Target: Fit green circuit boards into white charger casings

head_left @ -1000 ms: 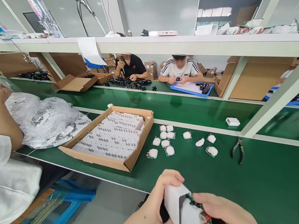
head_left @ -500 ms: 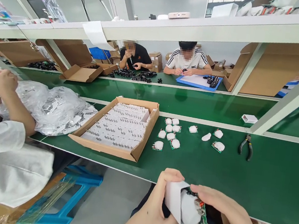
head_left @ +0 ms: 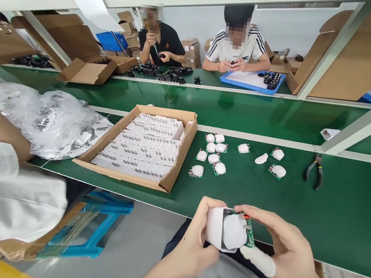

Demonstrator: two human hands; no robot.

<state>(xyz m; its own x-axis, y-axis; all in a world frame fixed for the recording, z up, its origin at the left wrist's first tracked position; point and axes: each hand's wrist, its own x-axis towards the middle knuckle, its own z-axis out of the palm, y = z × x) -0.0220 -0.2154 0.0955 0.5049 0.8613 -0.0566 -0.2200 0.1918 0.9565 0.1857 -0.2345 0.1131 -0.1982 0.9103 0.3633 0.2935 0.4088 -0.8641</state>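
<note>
My left hand [head_left: 198,242] is wrapped round a white plastic housing [head_left: 215,228], its open side facing right. Between thumb and fingers, my right hand [head_left: 288,251] grips a green circuit board [head_left: 249,232] with a white padded lump [head_left: 234,232] on it. That lump sits partly inside the housing's opening, while the board's edge sticks out. A white cover is on my right thumb. Beyond my hands, several similar boards with white lumps [head_left: 220,168] lie on the green table [head_left: 285,205].
A cardboard tray [head_left: 166,184] of white housings stands left of the boards. Pliers [head_left: 315,170] lie at the right. Plastic bags [head_left: 52,122] of white parts are near a co-worker's arm [head_left: 1,121]. Two people sit across the table. A blue stool [head_left: 93,231] stands below.
The view has tilted down and shifted slightly. My hands have turned the housing a little, so its opening and the lump show more squarely. The co-worker's hands at left have moved toward the frame edge.
</note>
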